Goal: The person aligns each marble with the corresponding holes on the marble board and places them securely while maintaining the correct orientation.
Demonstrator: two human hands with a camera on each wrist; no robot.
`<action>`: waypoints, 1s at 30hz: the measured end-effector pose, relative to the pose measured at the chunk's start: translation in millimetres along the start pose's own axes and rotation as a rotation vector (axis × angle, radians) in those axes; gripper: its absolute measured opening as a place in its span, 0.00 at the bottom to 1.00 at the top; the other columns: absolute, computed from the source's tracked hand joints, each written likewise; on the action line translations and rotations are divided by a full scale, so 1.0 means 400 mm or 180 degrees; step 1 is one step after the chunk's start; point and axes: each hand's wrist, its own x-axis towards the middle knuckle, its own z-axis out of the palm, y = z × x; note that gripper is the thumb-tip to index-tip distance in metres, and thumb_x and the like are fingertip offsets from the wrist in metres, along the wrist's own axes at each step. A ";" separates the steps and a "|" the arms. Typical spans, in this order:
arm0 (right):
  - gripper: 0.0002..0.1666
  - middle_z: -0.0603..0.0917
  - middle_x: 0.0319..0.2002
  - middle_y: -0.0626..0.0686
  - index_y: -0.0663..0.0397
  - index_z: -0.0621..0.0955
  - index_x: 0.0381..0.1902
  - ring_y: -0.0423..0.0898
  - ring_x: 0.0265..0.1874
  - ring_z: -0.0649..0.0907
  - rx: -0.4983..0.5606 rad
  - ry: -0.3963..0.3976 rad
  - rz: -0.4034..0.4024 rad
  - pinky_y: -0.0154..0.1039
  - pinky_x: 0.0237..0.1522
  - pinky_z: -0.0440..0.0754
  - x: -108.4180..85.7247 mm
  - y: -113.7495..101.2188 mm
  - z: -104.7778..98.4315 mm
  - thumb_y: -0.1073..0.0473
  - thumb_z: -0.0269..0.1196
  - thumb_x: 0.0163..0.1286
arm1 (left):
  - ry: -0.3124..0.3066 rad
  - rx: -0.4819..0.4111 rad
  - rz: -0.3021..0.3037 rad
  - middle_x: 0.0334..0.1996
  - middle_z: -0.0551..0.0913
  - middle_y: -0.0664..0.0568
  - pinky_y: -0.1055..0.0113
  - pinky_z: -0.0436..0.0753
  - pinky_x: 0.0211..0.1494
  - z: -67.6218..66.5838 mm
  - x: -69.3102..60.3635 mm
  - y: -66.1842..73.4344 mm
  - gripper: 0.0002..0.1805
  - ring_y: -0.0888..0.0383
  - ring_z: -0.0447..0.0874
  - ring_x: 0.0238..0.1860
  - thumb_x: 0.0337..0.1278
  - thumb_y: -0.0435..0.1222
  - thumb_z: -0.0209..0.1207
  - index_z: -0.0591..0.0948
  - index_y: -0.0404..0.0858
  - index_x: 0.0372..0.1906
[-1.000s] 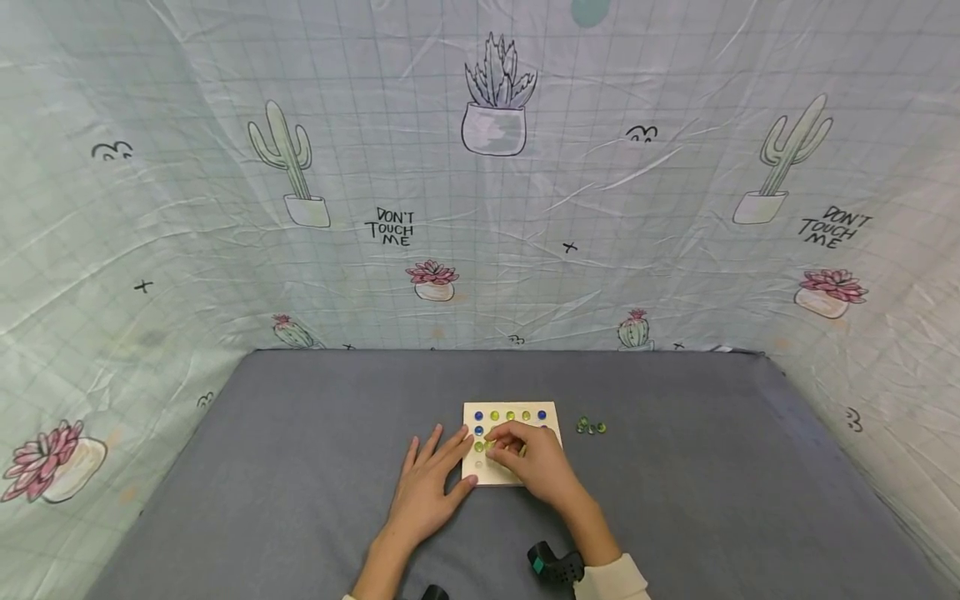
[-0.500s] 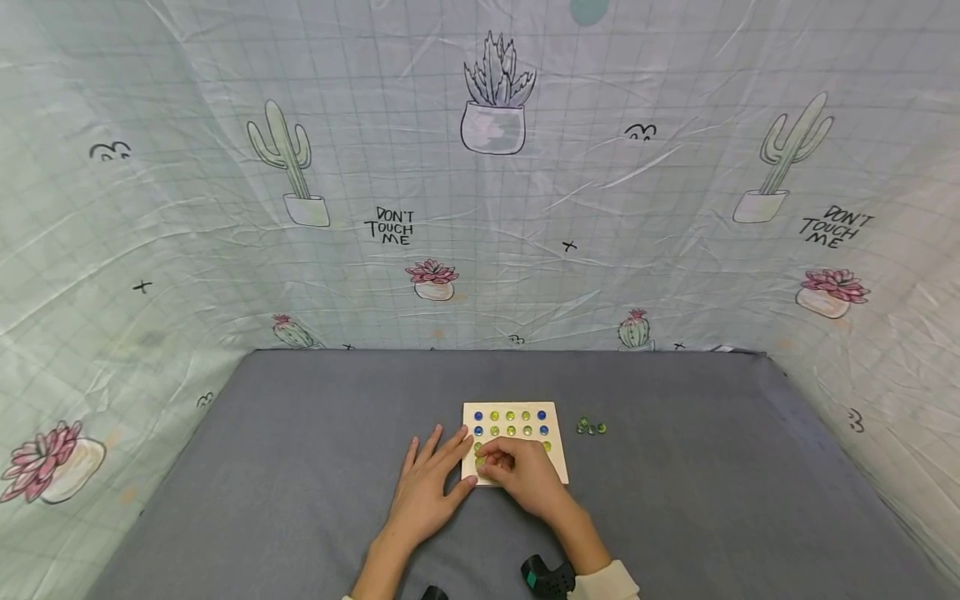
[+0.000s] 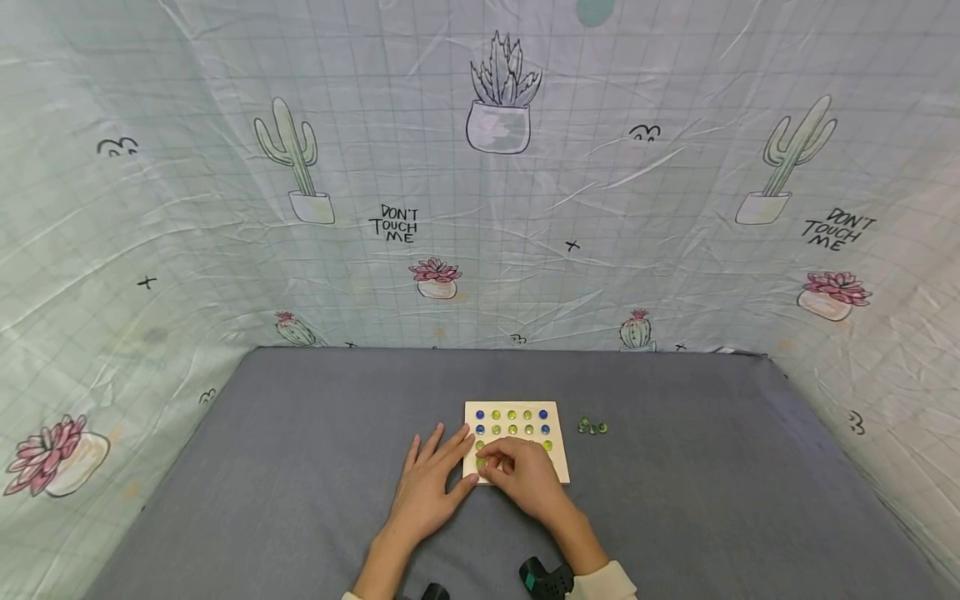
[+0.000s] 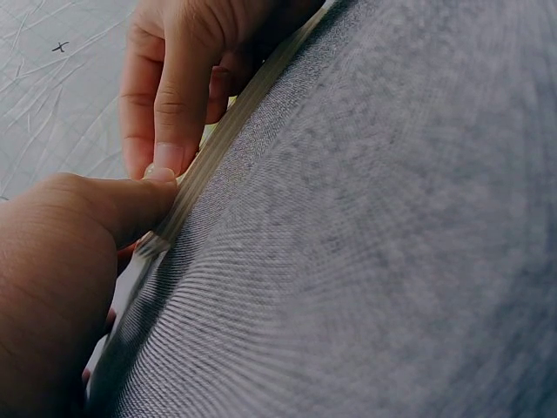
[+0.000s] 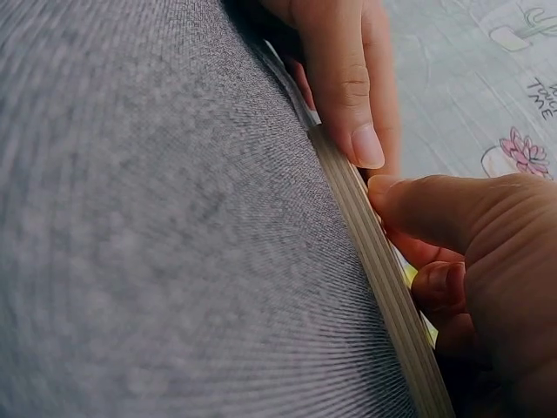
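A pale wooden board (image 3: 562, 472) lies on the grey cloth, with rows of glass marbles in its hollows. Blue marbles (image 3: 543, 414) sit at the ends of its two back rows, and yellow-green marbles (image 3: 512, 415) lie between them. My left hand (image 3: 427, 492) rests at the board's left edge, fingers spread, thumb by the front-left corner. Over the front of the board, my right hand (image 3: 531, 477) pinches a yellow-green marble (image 3: 481, 462) at the front-left hollow. That hand hides much of the front rows. In the left wrist view, both thumbs nearly meet above the layered board edge (image 4: 213, 161).
Several loose green marbles (image 3: 592, 427) lie on the cloth to the right of the board. The grey cloth (image 3: 690, 483) covers the table. A printed fabric backdrop (image 3: 517, 208) encloses the back and sides.
My right hand has moved toward the board's front-left corner, bringing a yellow-green marble to the hollow there, and has barely moved since. More of the second row shows. My left hand has stayed put.
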 end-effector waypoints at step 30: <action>0.10 0.78 0.22 0.37 0.50 0.86 0.36 0.31 0.13 0.66 0.0050 -0.0043 0.0046 0.27 0.15 0.64 0.002 -0.012 -0.009 0.61 0.73 0.55 | 0.0005 0.0050 0.0042 0.67 0.69 0.54 0.39 0.46 0.70 -0.002 0.001 0.001 0.30 0.42 0.57 0.70 0.60 0.51 0.59 0.73 0.44 0.66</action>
